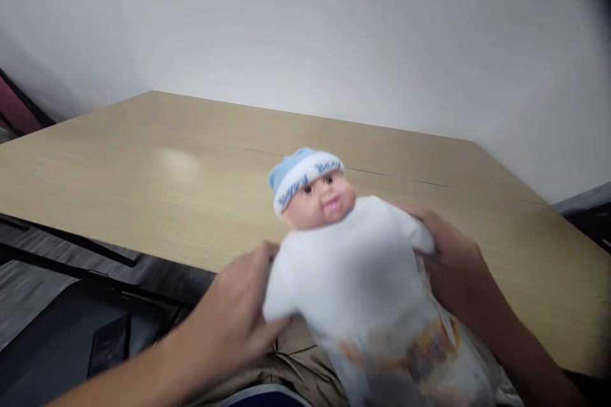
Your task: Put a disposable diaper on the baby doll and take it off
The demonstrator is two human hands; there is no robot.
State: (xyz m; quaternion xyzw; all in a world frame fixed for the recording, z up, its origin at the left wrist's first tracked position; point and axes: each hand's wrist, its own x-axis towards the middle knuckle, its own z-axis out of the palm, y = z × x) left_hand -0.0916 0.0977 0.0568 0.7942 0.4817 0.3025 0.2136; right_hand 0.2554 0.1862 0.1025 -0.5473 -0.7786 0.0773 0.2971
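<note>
A baby doll [353, 267] in a white short-sleeved top and a light blue and white knit cap [308, 175] is held up over my lap, at the near edge of the table. Its head tilts toward the left and its front faces me. My left hand [243, 299] grips the doll's sleeve and arm on the left side. On the other side, my right hand [443, 254] is closed round the other sleeve. Around the doll's lower body is a printed, diaper-like covering [420, 356], blurred by motion.
A light wooden table [143, 165] spreads out ahead, its far edge against a white wall [296, 38]. At lower left, a dark phone [109, 343] lies on a grey chair seat [48, 356]. A dark object [587, 213] stands beyond the table's right edge.
</note>
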